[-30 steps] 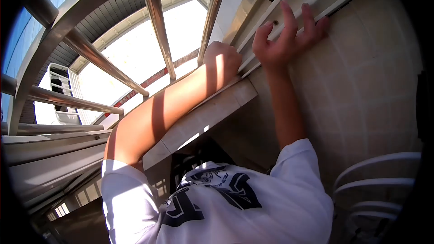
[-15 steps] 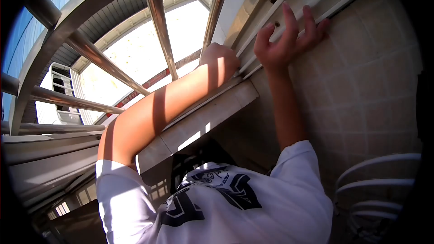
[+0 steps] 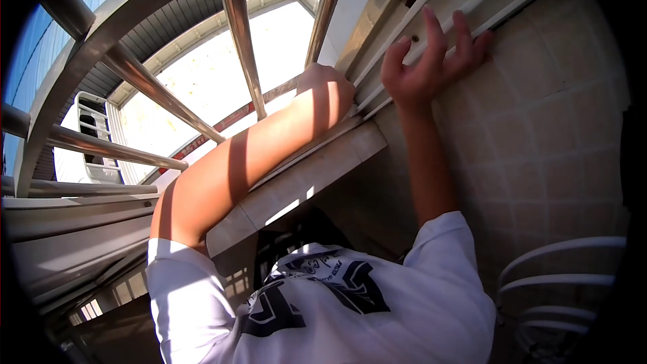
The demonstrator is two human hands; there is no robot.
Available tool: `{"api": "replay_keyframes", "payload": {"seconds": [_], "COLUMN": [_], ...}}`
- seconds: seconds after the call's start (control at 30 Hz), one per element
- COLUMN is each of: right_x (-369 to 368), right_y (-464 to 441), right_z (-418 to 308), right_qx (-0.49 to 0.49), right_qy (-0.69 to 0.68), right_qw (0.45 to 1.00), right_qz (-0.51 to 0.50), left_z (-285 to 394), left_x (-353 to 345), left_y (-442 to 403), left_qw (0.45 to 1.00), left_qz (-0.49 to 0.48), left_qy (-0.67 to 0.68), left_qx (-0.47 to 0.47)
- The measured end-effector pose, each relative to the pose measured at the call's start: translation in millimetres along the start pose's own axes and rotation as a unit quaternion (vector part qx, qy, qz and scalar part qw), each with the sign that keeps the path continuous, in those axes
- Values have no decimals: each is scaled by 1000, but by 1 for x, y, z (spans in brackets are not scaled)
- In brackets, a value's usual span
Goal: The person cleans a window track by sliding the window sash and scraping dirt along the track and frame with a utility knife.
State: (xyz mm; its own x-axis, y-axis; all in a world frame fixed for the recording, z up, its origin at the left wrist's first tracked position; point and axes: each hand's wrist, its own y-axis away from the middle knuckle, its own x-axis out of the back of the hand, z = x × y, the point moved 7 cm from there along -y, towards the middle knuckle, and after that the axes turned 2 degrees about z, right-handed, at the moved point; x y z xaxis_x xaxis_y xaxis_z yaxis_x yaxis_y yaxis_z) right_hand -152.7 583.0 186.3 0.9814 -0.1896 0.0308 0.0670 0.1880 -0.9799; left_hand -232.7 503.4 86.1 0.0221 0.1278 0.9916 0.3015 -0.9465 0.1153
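Observation:
My left hand (image 3: 325, 87) is bent into a closed shape beside the base of a metal bar (image 3: 327, 17) and the window frame (image 3: 381, 17). Its fingers are turned away, so anything in them is hidden. My left forearm lies over the tiled sill (image 3: 323, 174), striped by shadow. My right hand (image 3: 431, 67) rests against the white frame rails (image 3: 472, 3) near the tiled wall (image 3: 532, 108). Its fingers are spread and curved, with nothing between them.
Metal bars (image 3: 151, 98) run from a curved rail (image 3: 108, 27) at the upper left. Beyond them are a bright white surface (image 3: 202, 74) and a white rack (image 3: 94, 125). White curved tubes (image 3: 559, 280) stand at the lower right.
My left hand has shifted slightly left along the frame. My right hand appears slightly farther right and lower, with its fingers in the same shape.

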Motion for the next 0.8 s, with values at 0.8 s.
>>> {"api": "replay_keyframes", "payload": {"seconds": [0.8], "right_x": [-5], "right_y": [-2], "right_z": [-7], "right_qx": [-22], "right_qy": [-1], "right_qw": [1000], "right_qz": [3], "left_z": [21], "left_x": [-26], "left_y": [11], "left_qw": [990], "left_qz": [126], "left_qy": [61], "left_qx": [-2]}}
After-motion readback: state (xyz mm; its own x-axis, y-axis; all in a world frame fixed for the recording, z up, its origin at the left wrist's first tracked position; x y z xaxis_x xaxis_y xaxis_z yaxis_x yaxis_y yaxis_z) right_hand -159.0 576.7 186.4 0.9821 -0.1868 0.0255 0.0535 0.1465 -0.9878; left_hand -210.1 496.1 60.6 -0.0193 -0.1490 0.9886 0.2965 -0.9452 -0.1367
